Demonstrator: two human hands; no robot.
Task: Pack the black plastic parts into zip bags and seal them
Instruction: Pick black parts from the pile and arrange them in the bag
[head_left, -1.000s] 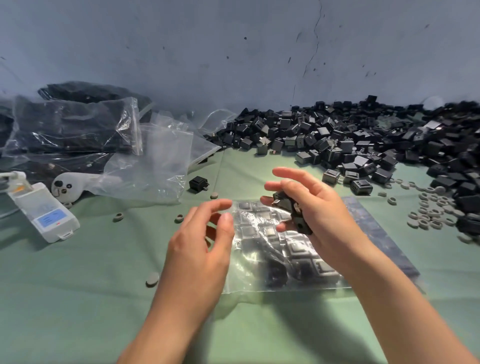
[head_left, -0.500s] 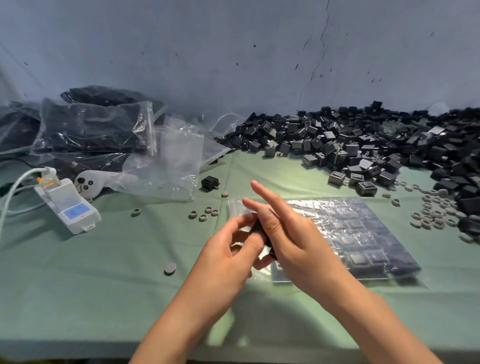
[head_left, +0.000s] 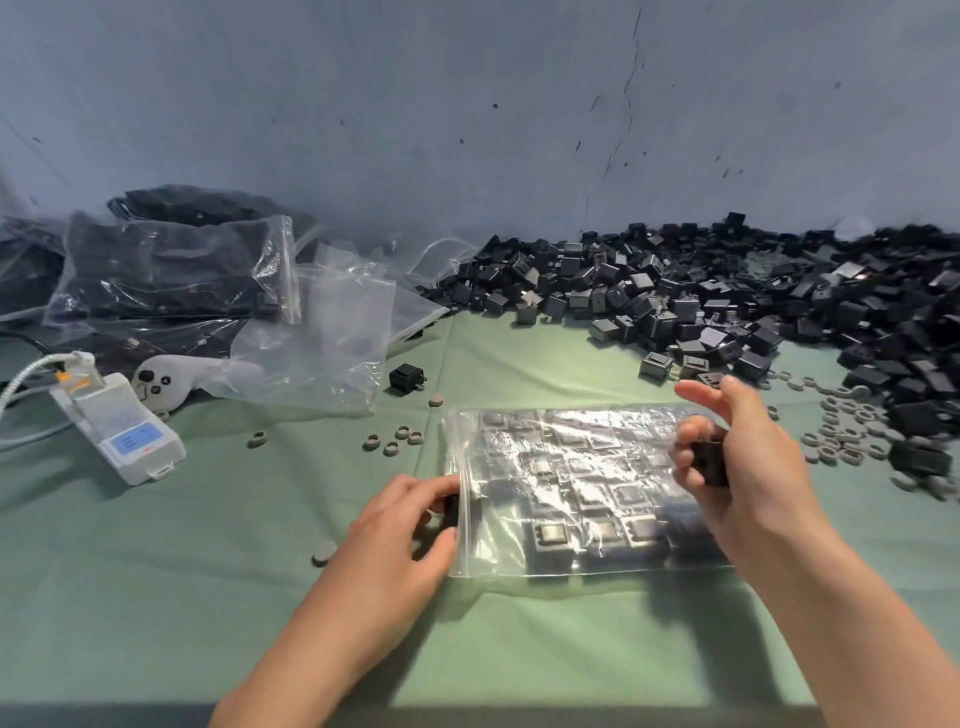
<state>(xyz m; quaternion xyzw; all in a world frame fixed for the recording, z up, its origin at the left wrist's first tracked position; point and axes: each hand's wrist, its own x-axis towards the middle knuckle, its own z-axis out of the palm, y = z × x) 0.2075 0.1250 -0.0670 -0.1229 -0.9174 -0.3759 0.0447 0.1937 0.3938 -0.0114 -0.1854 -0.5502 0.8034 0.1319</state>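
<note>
A clear zip bag (head_left: 566, 488) lies flat on the green table, filled with rows of black plastic parts, its zip edge facing left. My left hand (head_left: 400, 525) grips a black part (head_left: 451, 508) right at that zip edge. Over the bag's right end, my right hand (head_left: 737, 462) holds another black part (head_left: 709, 462) between thumb and curled fingers, index finger stretched out. A big heap of loose black parts (head_left: 727, 301) fills the back right of the table.
Empty clear bags (head_left: 322, 338) and filled bags (head_left: 171, 270) are stacked at the back left. A white device with a cable (head_left: 119, 431) and a white controller (head_left: 156, 384) lie at left. One stray black part (head_left: 405, 378) and grey rings (head_left: 395, 441) are scattered about; more rings (head_left: 841, 441) at right.
The hands were together at the bag's left edge; now they have separated. My right hand moved right over the bag with a part, and my left hand keeps a part at the zip edge.
</note>
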